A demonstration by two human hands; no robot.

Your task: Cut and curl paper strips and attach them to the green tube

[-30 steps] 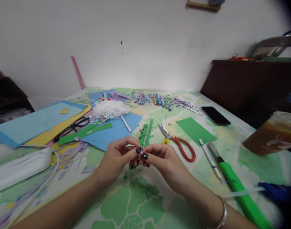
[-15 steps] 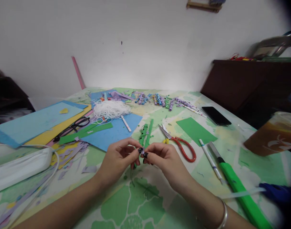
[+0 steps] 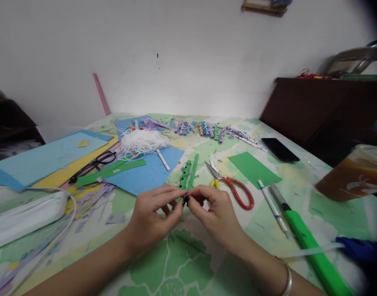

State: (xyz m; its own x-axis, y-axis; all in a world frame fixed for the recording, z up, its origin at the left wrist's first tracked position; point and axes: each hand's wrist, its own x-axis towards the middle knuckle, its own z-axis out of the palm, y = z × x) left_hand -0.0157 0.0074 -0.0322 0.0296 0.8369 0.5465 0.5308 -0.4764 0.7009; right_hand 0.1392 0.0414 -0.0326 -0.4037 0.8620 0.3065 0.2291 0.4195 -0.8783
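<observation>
My left hand (image 3: pixel 154 211) and my right hand (image 3: pixel 215 213) meet low over the table, thumbs and forefingers pinched tip to tip. Between the fingertips shows a tiny purple piece (image 3: pixel 186 193), probably paper; the fingers hide most of it. Just beyond them lie a green paper strip with dark holes (image 3: pixel 184 174) and a narrow plain green strip (image 3: pixel 193 169). To the right of these rest red-handled scissors (image 3: pixel 238 191), blades partly spread, with a small yellow-handled tool (image 3: pixel 215 183) beside them.
White string (image 3: pixel 144 142) lies heaped on blue paper (image 3: pixel 139 176). Curled paper pieces (image 3: pixel 207 129) line the back. At right are a green card (image 3: pixel 253 168), a marker (image 3: pixel 273 207), a green-handled cutter (image 3: pixel 308 242), a phone (image 3: pixel 280 149) and a drink cup (image 3: pixel 350 176). Glasses (image 3: pixel 94 166) lie left.
Both hands have turned slightly and their fingertips have pressed closer together, covering more of the purple piece. Things on the table stay where they were.
</observation>
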